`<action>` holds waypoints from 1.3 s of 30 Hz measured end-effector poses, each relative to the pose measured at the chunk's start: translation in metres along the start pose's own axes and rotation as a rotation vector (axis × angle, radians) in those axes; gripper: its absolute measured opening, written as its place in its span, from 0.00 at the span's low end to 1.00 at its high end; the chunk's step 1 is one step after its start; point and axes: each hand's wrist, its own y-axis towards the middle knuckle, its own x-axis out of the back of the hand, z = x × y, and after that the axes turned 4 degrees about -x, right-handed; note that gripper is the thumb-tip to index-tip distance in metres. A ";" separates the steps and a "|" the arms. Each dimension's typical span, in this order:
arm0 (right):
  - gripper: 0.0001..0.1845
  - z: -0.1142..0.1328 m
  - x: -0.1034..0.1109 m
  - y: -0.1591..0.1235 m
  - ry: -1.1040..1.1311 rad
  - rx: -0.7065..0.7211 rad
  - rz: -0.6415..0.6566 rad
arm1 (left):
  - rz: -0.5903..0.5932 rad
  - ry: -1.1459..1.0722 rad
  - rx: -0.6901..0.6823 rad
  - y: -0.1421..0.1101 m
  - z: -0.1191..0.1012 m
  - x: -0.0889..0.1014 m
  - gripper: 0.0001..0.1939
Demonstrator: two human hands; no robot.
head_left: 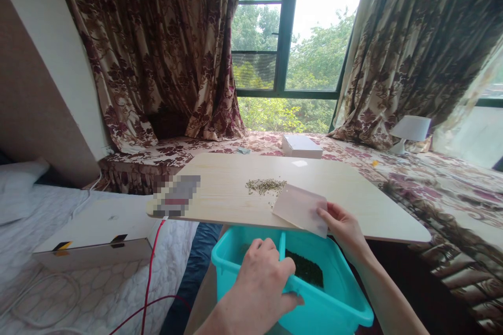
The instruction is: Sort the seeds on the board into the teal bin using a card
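Note:
My right hand [346, 227] pinches the right edge of a pale translucent sheet [301, 207], whose left side lies at the tabletop near a pile of small greenish-tan grains [268, 186]. My left hand [263, 280] grips the near rim of a turquoise divided bin [334, 301], close to its divider, with the fingers curled inward and the thumb outside. The bin sits against the table's front edge, low in front of me. Dark green grains [306, 268] cover part of its right compartment. My hand hides much of the left compartment.
The light wooden table [353, 183] bears a pixelated dark rectangular object [178, 196] with a red cable [151, 267] running down. On the left a white box [102, 227] rests on a quilted bed. A second white box [302, 145] and a lamp [411, 130] stand by the window.

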 end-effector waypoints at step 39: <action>0.16 0.003 -0.009 0.005 -0.061 0.101 -0.027 | -0.006 -0.011 0.006 -0.002 0.003 0.002 0.17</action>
